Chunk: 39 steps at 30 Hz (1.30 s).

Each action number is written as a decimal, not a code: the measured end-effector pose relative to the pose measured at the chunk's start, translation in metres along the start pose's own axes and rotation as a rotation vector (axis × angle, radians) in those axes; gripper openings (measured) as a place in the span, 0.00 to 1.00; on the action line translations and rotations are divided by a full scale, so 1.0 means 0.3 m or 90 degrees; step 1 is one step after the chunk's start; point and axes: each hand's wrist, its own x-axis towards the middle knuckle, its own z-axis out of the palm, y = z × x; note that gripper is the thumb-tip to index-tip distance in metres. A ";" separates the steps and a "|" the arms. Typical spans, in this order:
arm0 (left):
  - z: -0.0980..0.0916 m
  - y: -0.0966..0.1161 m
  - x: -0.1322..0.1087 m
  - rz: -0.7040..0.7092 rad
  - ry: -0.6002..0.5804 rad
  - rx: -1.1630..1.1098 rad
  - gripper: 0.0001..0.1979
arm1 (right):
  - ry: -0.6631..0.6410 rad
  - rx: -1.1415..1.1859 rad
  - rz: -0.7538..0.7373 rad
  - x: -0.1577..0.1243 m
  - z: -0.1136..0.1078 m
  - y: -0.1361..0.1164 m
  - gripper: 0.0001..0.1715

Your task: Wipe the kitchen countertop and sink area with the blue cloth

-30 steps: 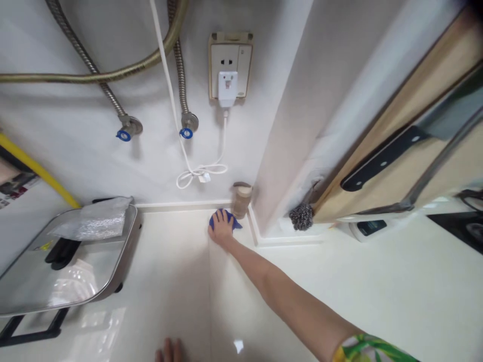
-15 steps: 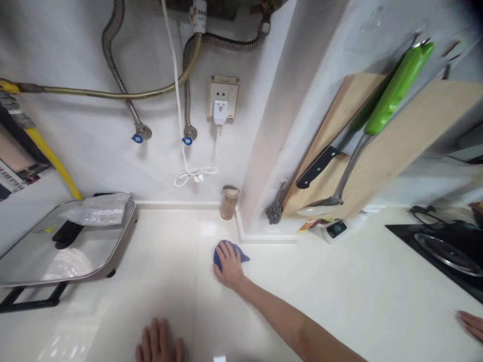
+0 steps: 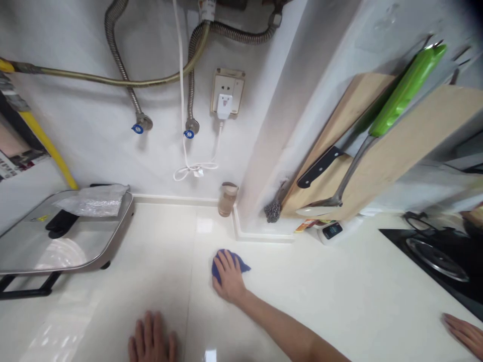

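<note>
My right hand presses down on a blue cloth on the white countertop, its fingers laid over the top. Part of the cloth sticks out past the fingertips to the right. My left hand rests open at the bottom edge, palm down with fingers stretched out and nothing in it. Beyond the cloth, a brownish, see-through cup stands against the wall corner.
An electric pan with a glass lid stands left. Wooden boards, a knife and a green-handled spatula hang right. A black cooktop lies far right. Another person's hand rests at the right edge.
My right hand has drawn the blue cloth slightly toward me, away from the wall corner. My left hand stays spread low in view. The camera view has shifted a little.
</note>
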 end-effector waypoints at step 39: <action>0.011 -0.053 -0.031 0.061 -0.017 0.071 0.31 | -0.157 0.162 -0.527 0.340 0.088 -0.560 0.37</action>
